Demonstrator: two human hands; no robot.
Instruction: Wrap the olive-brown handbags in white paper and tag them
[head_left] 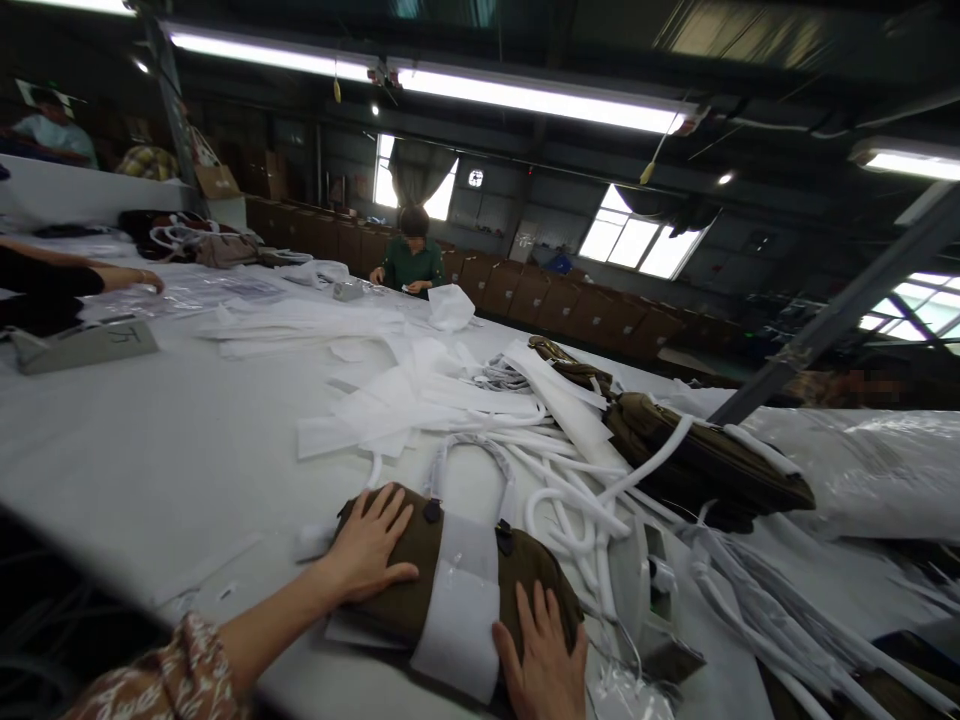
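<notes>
An olive-green handbag point(409, 580) lies flat on the white table point(150, 450) in front of me, with a white paper band point(461, 610) wrapped round its middle and its handle point(472, 450) wrapped in white. My left hand point(369, 545) lies flat on the bag's left end, fingers spread. My right hand point(544, 655) presses flat on the bag's right part, beside the band. Neither hand grips anything.
More olive bags point(697, 460) with white-wrapped handles, white paper strips point(420, 395) and foam tubes point(570, 500) lie to the right and behind. Clear plastic bags point(862, 460) are at the right. A co-worker's arm point(112, 275) reaches in at the left; another person point(411, 262) works at the far side.
</notes>
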